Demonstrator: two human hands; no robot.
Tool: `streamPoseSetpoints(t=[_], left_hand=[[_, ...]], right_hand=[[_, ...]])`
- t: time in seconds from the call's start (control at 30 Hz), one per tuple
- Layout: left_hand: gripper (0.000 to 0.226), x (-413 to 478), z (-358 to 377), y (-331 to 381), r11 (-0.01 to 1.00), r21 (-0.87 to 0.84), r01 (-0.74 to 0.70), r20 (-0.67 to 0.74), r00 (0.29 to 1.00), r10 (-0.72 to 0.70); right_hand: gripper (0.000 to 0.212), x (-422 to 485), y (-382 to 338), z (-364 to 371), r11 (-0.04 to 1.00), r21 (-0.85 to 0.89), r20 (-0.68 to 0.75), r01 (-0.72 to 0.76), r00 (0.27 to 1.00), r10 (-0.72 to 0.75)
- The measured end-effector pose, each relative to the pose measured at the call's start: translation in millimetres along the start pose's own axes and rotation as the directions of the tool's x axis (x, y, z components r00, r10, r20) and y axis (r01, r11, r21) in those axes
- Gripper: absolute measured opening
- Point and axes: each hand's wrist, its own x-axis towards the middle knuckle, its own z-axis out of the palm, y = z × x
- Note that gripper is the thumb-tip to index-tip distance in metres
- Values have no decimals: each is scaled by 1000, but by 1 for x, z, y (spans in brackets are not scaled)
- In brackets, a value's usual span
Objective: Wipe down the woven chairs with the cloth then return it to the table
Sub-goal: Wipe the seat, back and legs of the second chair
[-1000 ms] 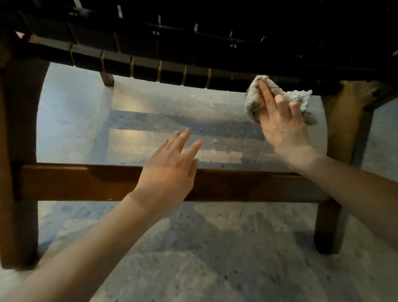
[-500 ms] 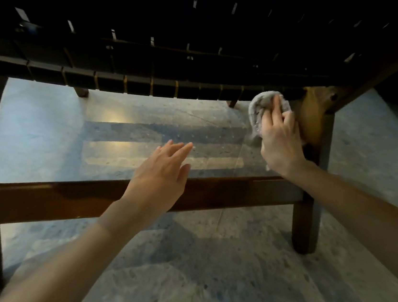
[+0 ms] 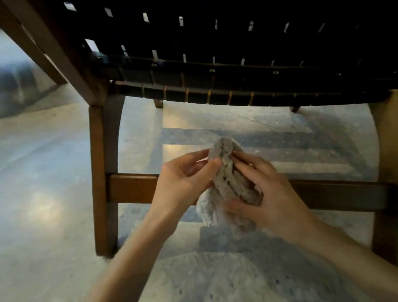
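Note:
A woven chair [image 3: 230, 46] with dark straps and a brown wooden frame fills the upper part of the view, seen from low in front. Its lower crossbar [image 3: 132, 188] runs behind my hands. A grey fluffy cloth [image 3: 225, 172] is bunched between both hands, in front of the crossbar and clear of the seat. My left hand [image 3: 184, 180] pinches the cloth's upper edge with thumb and fingers. My right hand [image 3: 268, 192] grips the cloth from the right, thumb under it.
The chair's front left leg [image 3: 101, 183] and front right leg [image 3: 391, 177] stand on a polished grey stone floor [image 3: 38, 220]. Two rear legs show under the seat. Open floor stretches to the left. No table is in view.
My right hand has pulled the cloth off the seat's front right corner, down and left. My left hand, open before, has closed on the cloth. The view has shifted left and back.

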Motion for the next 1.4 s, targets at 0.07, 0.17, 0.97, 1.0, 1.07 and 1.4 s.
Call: streamPoseSetpoints(t=[0.07, 0.17, 0.97, 1.0, 1.07, 1.4], left_hand=[[17, -3, -10, 0, 999, 48, -13, -46, 999, 15], [10, -5, -26, -3, 992, 122, -32, -69, 997, 40], [25, 15, -117, 20, 250, 910, -330, 110, 775, 622], [22, 13, -122, 8, 221, 923, -315, 141, 812, 567], [31, 7, -132, -16, 137, 949, -285, 214, 898, 384], [71, 22, -137, -47, -63, 941, -332, 338, 929, 149]], right_hand=[[67, 6, -7, 10, 996, 93, -48, -6, 999, 10], [33, 15, -15, 24, 984, 174, -168, -30, 984, 59], [20, 65, -21, -3, 901, -405, -96, 157, 972, -212], [21, 58, -17, 6, 924, -360, 6, 132, 990, -140], [17, 48, -8, 24, 941, -307, 202, 143, 976, -82], [55, 78, -9, 84, 913, -352, 226, 205, 966, -129]])
